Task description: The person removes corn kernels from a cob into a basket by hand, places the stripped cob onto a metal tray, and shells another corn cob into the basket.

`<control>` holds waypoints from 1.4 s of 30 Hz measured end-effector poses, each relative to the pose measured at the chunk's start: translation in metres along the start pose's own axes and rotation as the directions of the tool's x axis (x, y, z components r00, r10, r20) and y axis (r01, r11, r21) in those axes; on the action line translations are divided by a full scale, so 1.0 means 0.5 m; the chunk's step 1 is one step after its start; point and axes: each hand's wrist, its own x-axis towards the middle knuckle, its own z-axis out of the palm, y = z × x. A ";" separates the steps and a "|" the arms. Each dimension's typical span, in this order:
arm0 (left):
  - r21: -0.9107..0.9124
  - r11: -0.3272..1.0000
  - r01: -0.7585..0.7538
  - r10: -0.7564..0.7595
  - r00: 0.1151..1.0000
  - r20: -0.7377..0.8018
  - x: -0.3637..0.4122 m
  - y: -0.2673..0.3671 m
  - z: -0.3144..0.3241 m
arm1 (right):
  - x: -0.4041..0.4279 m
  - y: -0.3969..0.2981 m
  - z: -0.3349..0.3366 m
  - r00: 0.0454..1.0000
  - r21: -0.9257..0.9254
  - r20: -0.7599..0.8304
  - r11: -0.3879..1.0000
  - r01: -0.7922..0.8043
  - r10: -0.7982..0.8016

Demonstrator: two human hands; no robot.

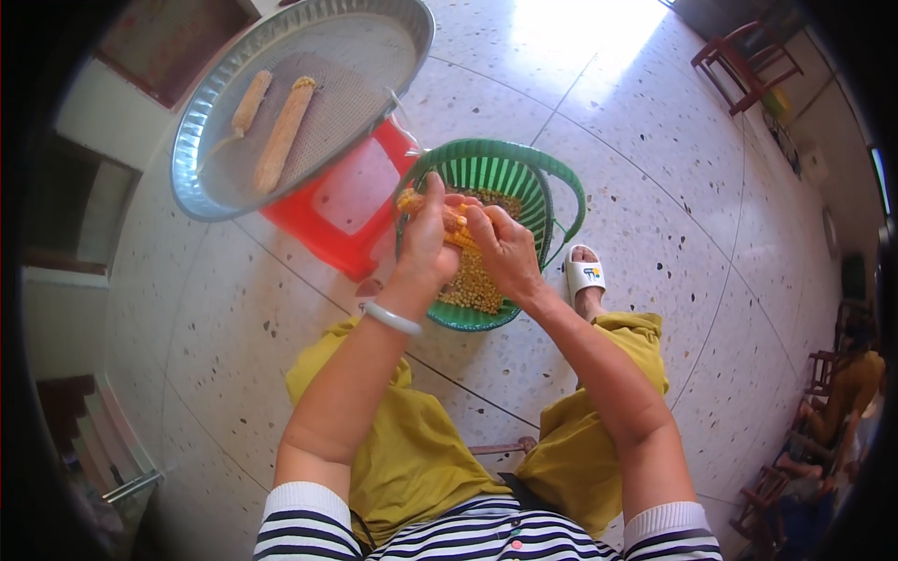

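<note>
My left hand [426,235] is closed around an ear of dried corn [459,228], part of which is bare cob and part still bears yellow kernels. On the ear's kernel-covered side, my right hand [506,251] presses with its thumb and curled fingers. Both hands are over a green woven basket [459,324] with an arched handle, which stands on the floor between my legs. Loose corn kernels [473,287] cover the basket's bottom. Fingers hide part of the ear.
Left of the basket, a round metal tray [344,63] with a perforated bottom rests on a red plastic stool [351,245]. Two stripped cobs [284,137] lie in it. A wooden chair [747,63] stands at upper right. People [845,382] sit at the far right.
</note>
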 end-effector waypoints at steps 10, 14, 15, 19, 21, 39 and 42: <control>-0.158 0.984 0.084 -0.089 0.996 -0.025 -0.002 0.002 0.007 | -0.008 0.008 0.011 0.982 -0.053 -0.176 0.997 0.060 -0.068; -0.159 0.983 0.087 -0.090 0.996 -0.014 0.002 0.006 0.003 | -0.010 0.005 0.014 0.977 0.042 -0.190 0.993 0.110 -0.100; -0.163 0.983 0.083 -0.087 0.996 -0.017 0.004 0.006 0.000 | -0.010 -0.008 0.014 0.976 0.084 -0.185 0.988 0.131 -0.114; -0.158 0.985 0.068 -0.076 0.996 -0.043 0.008 0.009 -0.007 | -0.011 -0.028 0.001 0.994 -0.070 -0.036 0.993 0.100 -0.102; -0.148 0.986 0.079 -0.088 0.994 -0.060 0.003 0.011 0.000 | -0.010 -0.023 -0.001 0.987 -0.073 -0.047 0.986 0.150 -0.154; -0.129 0.990 0.053 -0.065 0.994 -0.092 0.000 0.013 -0.001 | -0.013 -0.027 -0.003 0.993 -0.031 0.036 0.993 0.113 -0.112; -0.111 0.990 0.084 -0.093 0.993 -0.078 0.001 0.023 0.004 | -0.010 -0.015 -0.009 0.974 0.085 0.026 0.972 0.221 -0.224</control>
